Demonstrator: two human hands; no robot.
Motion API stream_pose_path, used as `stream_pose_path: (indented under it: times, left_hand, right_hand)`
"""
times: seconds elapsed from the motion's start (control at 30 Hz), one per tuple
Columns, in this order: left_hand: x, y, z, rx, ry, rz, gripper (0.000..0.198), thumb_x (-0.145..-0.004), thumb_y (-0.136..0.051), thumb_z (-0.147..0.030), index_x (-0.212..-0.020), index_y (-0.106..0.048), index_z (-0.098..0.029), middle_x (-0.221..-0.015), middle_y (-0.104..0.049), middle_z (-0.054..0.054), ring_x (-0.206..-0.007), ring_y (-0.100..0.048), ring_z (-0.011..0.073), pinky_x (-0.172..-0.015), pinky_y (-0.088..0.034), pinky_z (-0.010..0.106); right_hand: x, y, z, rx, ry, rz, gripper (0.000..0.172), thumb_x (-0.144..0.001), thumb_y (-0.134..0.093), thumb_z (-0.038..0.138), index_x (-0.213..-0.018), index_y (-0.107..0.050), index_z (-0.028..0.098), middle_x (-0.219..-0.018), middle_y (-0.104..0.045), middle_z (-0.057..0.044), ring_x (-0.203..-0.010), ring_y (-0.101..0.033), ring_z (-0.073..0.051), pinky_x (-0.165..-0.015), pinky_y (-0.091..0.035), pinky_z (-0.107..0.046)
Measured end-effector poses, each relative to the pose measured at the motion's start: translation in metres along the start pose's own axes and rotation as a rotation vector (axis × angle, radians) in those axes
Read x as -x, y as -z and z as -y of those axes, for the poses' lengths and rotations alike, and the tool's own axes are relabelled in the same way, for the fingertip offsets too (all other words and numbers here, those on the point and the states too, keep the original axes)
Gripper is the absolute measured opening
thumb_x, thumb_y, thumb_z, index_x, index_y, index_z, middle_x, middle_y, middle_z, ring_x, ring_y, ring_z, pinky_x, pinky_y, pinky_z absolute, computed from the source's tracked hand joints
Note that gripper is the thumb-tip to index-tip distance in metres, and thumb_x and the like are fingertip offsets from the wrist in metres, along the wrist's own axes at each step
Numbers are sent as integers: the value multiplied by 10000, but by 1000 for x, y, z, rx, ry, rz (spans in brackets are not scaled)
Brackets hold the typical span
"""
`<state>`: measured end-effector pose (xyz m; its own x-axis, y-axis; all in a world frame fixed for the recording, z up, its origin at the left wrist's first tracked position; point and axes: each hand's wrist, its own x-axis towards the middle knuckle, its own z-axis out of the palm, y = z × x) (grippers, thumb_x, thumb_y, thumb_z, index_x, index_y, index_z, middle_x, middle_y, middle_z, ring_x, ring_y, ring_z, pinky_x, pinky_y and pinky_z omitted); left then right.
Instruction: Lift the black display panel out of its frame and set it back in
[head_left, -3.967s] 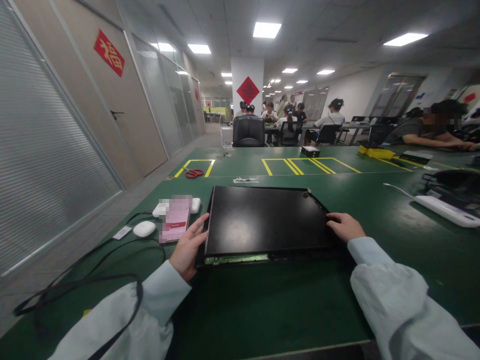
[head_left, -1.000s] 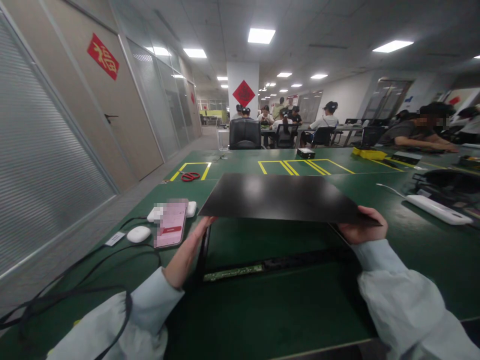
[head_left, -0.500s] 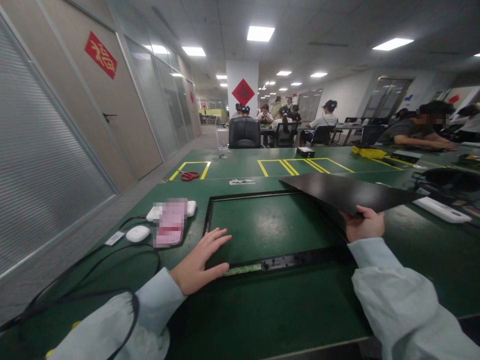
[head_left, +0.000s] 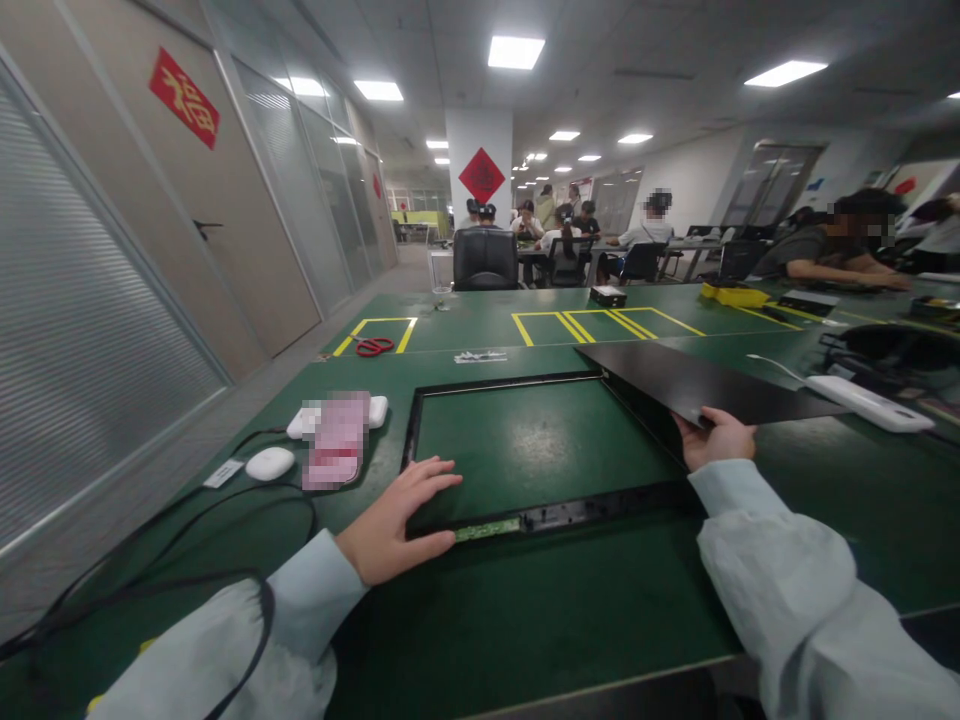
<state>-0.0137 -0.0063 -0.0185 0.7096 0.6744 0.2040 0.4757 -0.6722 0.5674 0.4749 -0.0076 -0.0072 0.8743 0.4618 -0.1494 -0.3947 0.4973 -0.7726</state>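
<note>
A black rectangular frame (head_left: 510, 383), like a monitor bezel, lies on the green table. A green circuit board strip (head_left: 487, 530) sits along its near side, toward the left. Over the frame's near left corner rests my left hand (head_left: 401, 520), fingers spread, thumb beside the board. My right hand (head_left: 718, 440) grips the near edge of a thin, dark flat panel (head_left: 697, 385), thumb on top and fingers underneath. The panel is tilted above the frame's right side and hides part of it.
Left of the frame are a pink phone (head_left: 337, 440), a white oval item (head_left: 270, 463) and black cables (head_left: 187, 535). Red scissors (head_left: 374, 346) lie farther back. A white power strip (head_left: 870, 402) is at the right. A co-worker (head_left: 832, 250) sits at the far right.
My right hand and the dark panel have shifted slightly, the panel's outline now a little flatter and more to the right. My left hand stays at the frame's corner. The view has tilted slightly.
</note>
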Motion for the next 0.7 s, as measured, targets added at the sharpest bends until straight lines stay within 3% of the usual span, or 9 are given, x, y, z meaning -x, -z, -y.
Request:
stream_pose_path:
  times: [0.23,0.57,0.7]
  left_hand:
    - [1,4,-8,-13,-25,48,714,-774,-793,-471,-1424,-570,-274,-1566,-486,148,-1500,-341,388,-1240,-131,637]
    - [-1,-1,4,-42,-49,57,665,-782,-768,-466,-1396,-593,-277,-1531,-521,155,-1469,-388,399,-1223,-141,674]
    - [-2,0,5,-82,-43,37,600,-801,-736,-376,-1377,-605,-274,-1515,-539,148,-1458,-407,395,-1218,-138,687]
  right_hand:
    - [11,-6,0,-30,-31,-79,794,-635,-538,-69,-1246,-328,393,-1310,-523,39,-920,-678,-108,-666,-670,-311]
    - [4,-5,-6,30,-94,10,728,-720,-535,-31,-1261,-314,403,-1190,-588,55,-850,-681,-93,-638,-665,-298]
    - [5,-5,-8,-16,-64,45,746,-697,-533,-46,-1250,-318,406,-1149,-614,70,-843,-692,-89,-665,-664,-298]
